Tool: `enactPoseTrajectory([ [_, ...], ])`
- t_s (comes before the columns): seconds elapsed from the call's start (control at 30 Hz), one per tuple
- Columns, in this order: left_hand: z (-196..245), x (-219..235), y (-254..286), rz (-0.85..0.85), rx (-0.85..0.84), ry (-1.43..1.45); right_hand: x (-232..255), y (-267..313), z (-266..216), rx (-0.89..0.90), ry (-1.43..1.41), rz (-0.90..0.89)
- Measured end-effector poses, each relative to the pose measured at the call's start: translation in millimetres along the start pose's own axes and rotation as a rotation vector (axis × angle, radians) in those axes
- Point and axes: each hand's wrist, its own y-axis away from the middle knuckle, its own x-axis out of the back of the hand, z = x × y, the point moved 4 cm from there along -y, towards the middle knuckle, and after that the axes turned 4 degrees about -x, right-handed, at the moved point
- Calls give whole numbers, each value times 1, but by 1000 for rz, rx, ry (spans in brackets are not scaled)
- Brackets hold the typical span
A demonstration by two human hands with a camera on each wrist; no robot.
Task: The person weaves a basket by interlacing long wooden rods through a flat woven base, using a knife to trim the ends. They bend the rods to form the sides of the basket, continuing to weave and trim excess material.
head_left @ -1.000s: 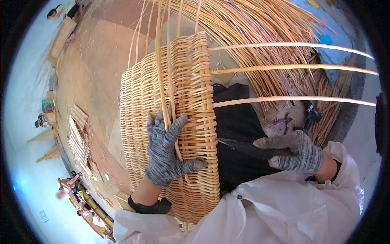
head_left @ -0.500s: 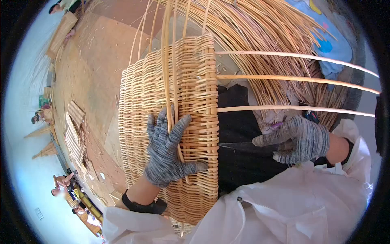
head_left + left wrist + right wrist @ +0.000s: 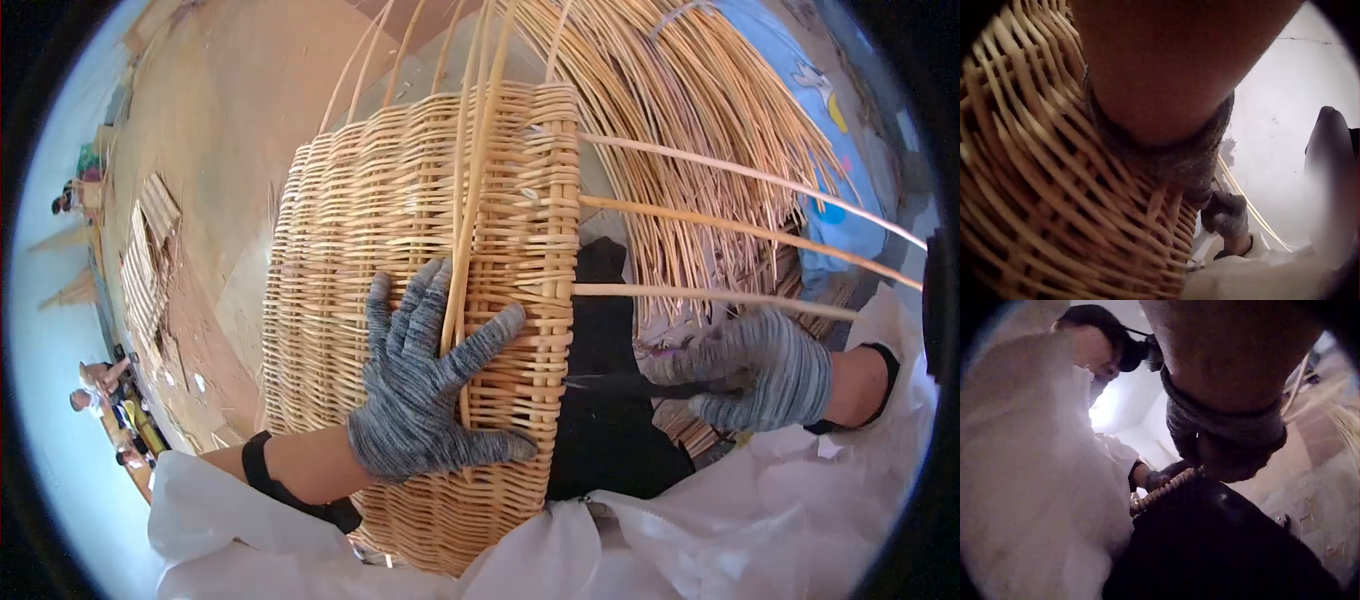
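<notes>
A large woven wicker basket (image 3: 340,250) lies on its side across the lap, its braided edge towards the right. My left hand (image 3: 425,385), in a grey knit glove, rests on the weave with fingers spread. Two upright willow rods (image 3: 468,200) run down between its index and middle fingers. Right of the edge, my gloved right hand (image 3: 770,370) grips a thin dark pointed tool (image 3: 610,383), whose tip reaches to the basket's edge. The glove hides its handle. Close weave (image 3: 1035,156) fills the left side of the left wrist view.
Three long rods (image 3: 730,225) stick out rightward from the basket edge above my right hand. A big bundle of loose willow rods (image 3: 690,130) lies behind, beside a blue cloth (image 3: 840,200). Woven panels (image 3: 150,260) lie on the floor at left, with people (image 3: 100,390) beyond.
The head view has shifted, so the basket sits further right in it. The pointed tool's tip stays by the basket edge. My left hand keeps its place on the weave.
</notes>
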Motion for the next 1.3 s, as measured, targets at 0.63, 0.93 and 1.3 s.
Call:
enactPoseTrajectory([
  [0.63,-13,4,-11,16,81,59,11,-33,9,323,320,46],
  [0.93,-11,5,-14,-9,85,57,1,-36,12,-28,-47,-127],
  [1.3,-11,7,-19,22,100,77,5,-46,10,140,-17,-140],
])
